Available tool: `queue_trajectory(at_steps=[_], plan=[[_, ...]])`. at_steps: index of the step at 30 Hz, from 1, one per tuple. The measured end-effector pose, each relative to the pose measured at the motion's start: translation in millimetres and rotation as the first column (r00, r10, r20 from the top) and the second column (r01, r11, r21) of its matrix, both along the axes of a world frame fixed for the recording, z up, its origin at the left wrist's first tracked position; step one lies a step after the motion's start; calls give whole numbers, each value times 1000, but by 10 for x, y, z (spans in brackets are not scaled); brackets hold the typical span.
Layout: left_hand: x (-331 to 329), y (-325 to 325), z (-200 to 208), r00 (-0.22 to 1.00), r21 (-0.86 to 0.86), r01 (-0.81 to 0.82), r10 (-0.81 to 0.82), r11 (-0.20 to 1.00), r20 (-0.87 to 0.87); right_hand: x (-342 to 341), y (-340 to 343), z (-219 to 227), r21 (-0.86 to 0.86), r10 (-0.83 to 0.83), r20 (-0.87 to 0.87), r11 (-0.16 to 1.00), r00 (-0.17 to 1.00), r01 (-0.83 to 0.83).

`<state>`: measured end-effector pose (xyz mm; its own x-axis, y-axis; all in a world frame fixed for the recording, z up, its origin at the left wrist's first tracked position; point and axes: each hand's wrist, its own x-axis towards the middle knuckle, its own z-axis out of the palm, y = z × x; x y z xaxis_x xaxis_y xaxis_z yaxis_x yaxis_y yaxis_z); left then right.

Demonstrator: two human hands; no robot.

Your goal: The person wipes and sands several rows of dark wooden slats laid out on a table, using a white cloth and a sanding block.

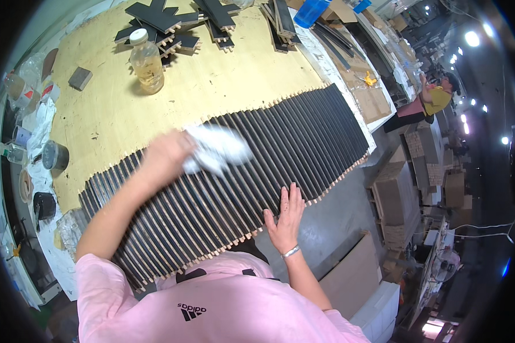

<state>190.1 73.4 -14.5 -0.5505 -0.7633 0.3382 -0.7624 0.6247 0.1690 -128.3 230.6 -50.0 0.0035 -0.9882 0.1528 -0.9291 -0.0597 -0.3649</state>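
Observation:
A long row of narrow black strips [303, 134] with pale wooden pegs at their ends lies side by side across the table in front of me. My left hand [169, 151], blurred by motion, grips a crumpled white cloth [220, 148] over the middle of the row. The cloth is smeared too, and hides the strips beneath it. My right hand [286, 218], a silver bracelet at its wrist, rests with fingers stretched out on the row's near edge. It holds nothing.
On the pale tabletop [212, 86] stand a clear bottle [147, 63] with yellowish liquid and a small dark block [80, 78]. Loose black pegged pieces [154, 17] lie at the back. Cups and bottles line the left edge. A person [435, 97] stands far right near stacked boards [395, 194].

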Motion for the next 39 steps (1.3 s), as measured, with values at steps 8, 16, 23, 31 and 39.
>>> queue_trajectory(at_steps=[8, 16, 23, 31, 39], plan=[[597, -168, 165, 883, 62, -331, 332, 942, -331, 57, -16, -53, -4, -31, -36, 1000, 999, 31], [-15, 409, -69, 911, 149, 406, -387, 902, -142, 48, -9, -104, 3, -27, -64, 1000, 998, 27], [840, -274, -3, 915, 3, -370, 365, 929, -171, 64, -15, -131, -31, -15, -61, 999, 998, 13], [185, 599, 207, 954, 100, 96, -63, 990, -294, 20, -1, -188, -71, -14, -76, 997, 997, 9], [244, 941, 420, 945, 308, 88, 18, 947, -325, 192, -77, 112, -67, -71, -30, 995, 997, 69]])
